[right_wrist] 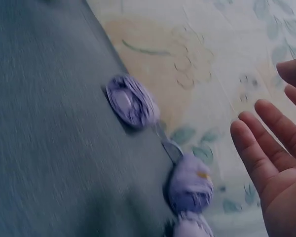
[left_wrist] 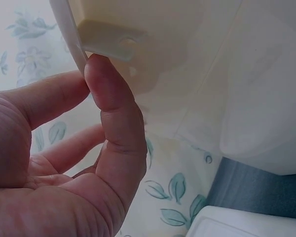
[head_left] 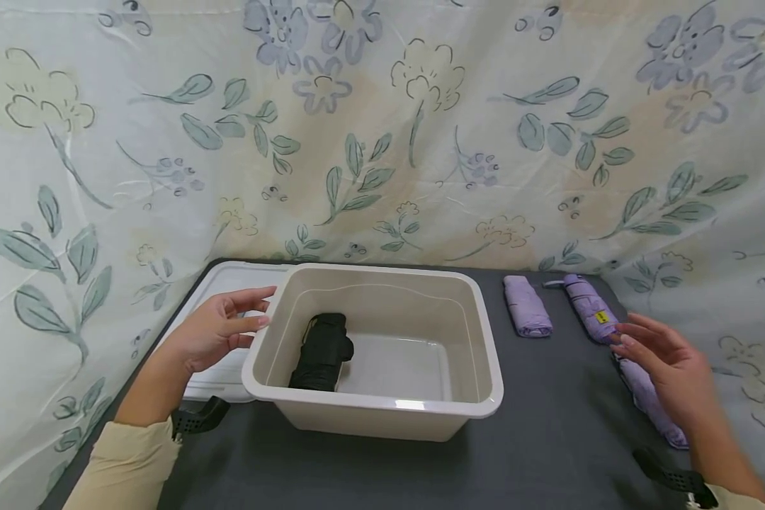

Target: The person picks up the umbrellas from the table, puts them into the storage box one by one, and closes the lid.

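My left hand point(head_left: 219, 329) is at the left side of a beige plastic tub point(head_left: 389, 421), its fingertips point(left_wrist: 101, 69) right at the outer rim. A folded black compact umbrella point(head_left: 321, 352) lies inside the tub, toward the left. My right hand point(head_left: 676, 372) hovers on the right with fingers spread and nothing in it. Near its fingertips lies a folded purple umbrella point(head_left: 588, 304) with a yellow tag and a strap. Another purple umbrella point(head_left: 650, 401) is partly hidden by the right hand, and a shorter lilac folded one point(head_left: 526, 307) lies closer to the tub.
A white lid point(head_left: 213, 379) lies flat at the left, partly behind the tub and left arm. Everything stands on a dark grey tabletop point(head_left: 535, 439). A floral curtain point(head_left: 382, 142) hangs round the back and sides of the table.
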The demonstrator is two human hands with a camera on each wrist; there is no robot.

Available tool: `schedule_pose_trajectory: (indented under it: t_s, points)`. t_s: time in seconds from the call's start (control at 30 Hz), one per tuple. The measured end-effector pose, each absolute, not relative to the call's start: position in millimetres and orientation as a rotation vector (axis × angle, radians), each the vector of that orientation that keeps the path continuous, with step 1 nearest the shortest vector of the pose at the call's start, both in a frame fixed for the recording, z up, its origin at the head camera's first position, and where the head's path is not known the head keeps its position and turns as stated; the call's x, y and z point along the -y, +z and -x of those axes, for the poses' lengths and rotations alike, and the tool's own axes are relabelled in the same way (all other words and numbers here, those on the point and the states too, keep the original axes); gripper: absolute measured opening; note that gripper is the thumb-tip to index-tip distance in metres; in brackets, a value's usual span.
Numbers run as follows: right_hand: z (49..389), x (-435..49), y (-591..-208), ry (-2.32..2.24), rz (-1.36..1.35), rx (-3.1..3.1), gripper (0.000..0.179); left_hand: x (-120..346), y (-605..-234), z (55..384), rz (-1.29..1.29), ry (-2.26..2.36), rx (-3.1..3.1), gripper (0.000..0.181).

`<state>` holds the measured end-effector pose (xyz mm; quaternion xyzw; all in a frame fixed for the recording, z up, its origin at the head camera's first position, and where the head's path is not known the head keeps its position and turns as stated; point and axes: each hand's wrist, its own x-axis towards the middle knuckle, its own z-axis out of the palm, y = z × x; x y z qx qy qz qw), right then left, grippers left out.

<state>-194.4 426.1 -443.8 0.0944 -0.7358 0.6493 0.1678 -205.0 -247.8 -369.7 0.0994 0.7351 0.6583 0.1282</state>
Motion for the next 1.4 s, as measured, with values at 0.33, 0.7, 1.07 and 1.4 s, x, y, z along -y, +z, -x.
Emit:
schedule_pose_trajectory:
  t_s: [0.33, 0.7, 1.07, 1.4]
  points:
    - [185.3, -460.4, -455.1, 1.520, 0.131, 2.424, 0.053, 248.4, -366.8, 204.2, -0.290, 1.891, -2.167, 0.065]
    - [180.6, -491.7, -462.3, 0.974, 0.324, 2.837, 0.063, 245.8, -365.6, 204.6, -0.282, 1.899, -2.155, 0.064]
    - [191.1, -501.0, -459.8, 0.948, 0.406, 2.988, 0.074, 245.4, -367.4, 203.8, -0.274, 1.877, -2.193, 0.066]
    - [201.4, -517.7, -465.2, 0.955, 0.441, 3.156, 0.083, 245.5, -367.7, 205.2, -0.259, 1.865, -2.199, 0.066]
